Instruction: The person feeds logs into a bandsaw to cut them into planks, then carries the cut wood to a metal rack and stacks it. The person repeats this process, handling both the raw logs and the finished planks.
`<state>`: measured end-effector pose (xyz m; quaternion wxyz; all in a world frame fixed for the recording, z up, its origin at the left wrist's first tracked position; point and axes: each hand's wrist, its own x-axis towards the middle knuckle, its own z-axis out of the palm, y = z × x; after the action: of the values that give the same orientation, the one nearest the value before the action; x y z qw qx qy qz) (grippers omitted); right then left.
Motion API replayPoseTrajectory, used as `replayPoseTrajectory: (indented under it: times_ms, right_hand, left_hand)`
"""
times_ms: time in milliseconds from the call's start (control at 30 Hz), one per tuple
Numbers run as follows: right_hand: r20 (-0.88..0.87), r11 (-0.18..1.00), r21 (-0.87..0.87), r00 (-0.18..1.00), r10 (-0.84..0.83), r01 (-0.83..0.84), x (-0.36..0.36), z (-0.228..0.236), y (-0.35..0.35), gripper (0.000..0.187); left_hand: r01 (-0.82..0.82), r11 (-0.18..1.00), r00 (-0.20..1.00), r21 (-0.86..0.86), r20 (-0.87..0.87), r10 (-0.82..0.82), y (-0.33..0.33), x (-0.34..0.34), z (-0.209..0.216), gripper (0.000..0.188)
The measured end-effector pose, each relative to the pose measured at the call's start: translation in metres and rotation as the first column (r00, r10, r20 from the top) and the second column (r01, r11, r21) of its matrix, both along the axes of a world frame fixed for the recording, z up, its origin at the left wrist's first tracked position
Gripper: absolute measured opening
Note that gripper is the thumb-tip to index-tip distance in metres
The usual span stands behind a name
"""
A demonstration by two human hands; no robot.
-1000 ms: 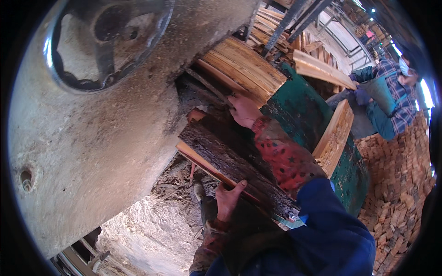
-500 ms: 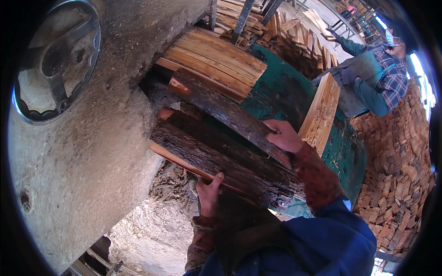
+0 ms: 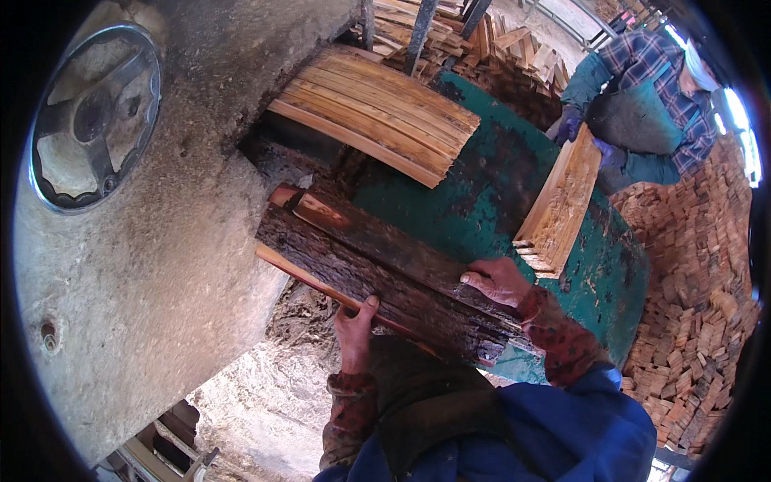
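My left hand (image 3: 353, 329) grips the near edge of a dark, rough bark-covered slab (image 3: 337, 261), thumb on top, fingers hidden beneath. A thin pale board edge (image 3: 293, 273) shows along that side. My right hand (image 3: 499, 281) is closed on the near end of a second bark-covered slab (image 3: 385, 241), which lies against the first one's far side. Both slabs point away to the upper left, at the front of a green metal table (image 3: 498, 177). Beyond them lies a row of sawn boards (image 3: 377, 112), apart from my hands.
Across the table a person (image 3: 650, 104) in purple gloves holds a stack of boards (image 3: 562, 201). At the left stands a large, dirty machine panel (image 3: 201, 265) with a handwheel (image 3: 95, 118). Stacked wood pieces (image 3: 691, 345) rise at the right; loose boards (image 3: 514, 44) lie behind.
My right hand has drawn its slab toward me, away from the sawn boards and against the other slab. The other person has leaned in and taken hold of the board stack.
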<state>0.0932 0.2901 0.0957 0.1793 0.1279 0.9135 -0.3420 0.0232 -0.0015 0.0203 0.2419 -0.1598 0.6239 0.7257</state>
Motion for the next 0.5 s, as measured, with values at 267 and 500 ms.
replayPoseTrajectory:
  times_ms: [267, 500]
  right_hand:
    - [-0.178, 0.957, -0.111, 0.953, 0.247, -0.269, -0.021, -0.019, 0.004, 0.064]
    - [-0.216, 0.971, -0.040, 0.951, 0.221, -0.235, -0.041, -0.009, -0.024, 0.069]
  left_hand:
    - [-0.021, 1.000, 1.000, -0.017, 0.017, 0.022, 0.007, 0.002, 0.012, 0.055]
    - [-0.082, 0.996, 0.997, 0.028, -0.011, 0.083, 0.011, 0.005, 0.005, 0.049]
